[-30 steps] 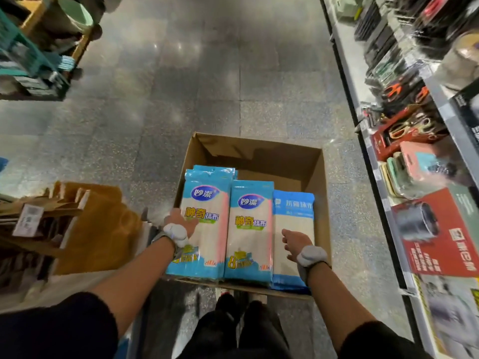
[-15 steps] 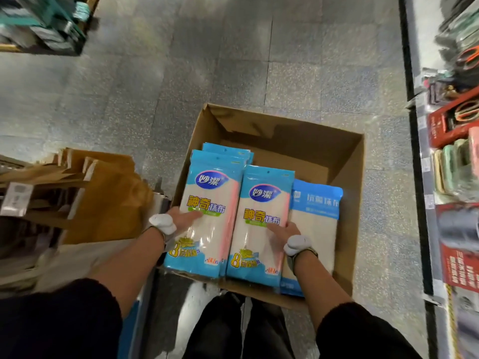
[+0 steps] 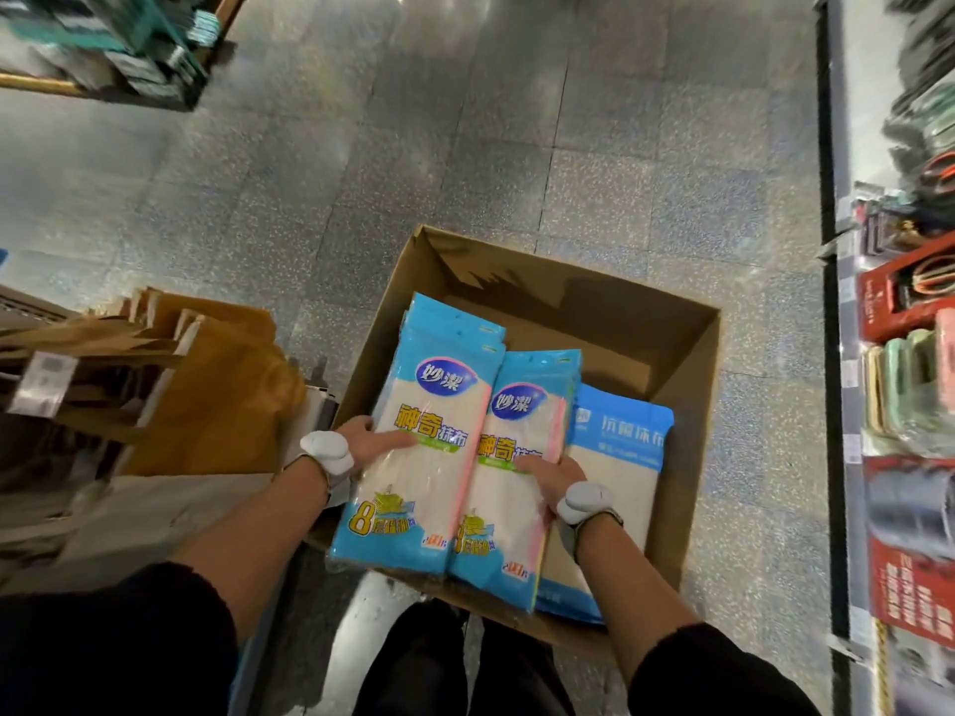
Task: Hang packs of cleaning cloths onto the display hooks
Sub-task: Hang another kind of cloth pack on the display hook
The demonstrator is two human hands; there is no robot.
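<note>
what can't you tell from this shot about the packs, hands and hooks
Head view:
- Display hooks: none identifiable; the grey store shelf at right is blurred and cut by the edge.
- Count in the blue-and-white cloth pack stack: top pack covers it.
- Grip of left hand and right hand: fingertips partly hidden by packs.

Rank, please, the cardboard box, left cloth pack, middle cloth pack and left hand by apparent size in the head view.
1. cardboard box
2. left cloth pack and middle cloth pack, near alike; overlap makes ranking unsure
3. left hand
</note>
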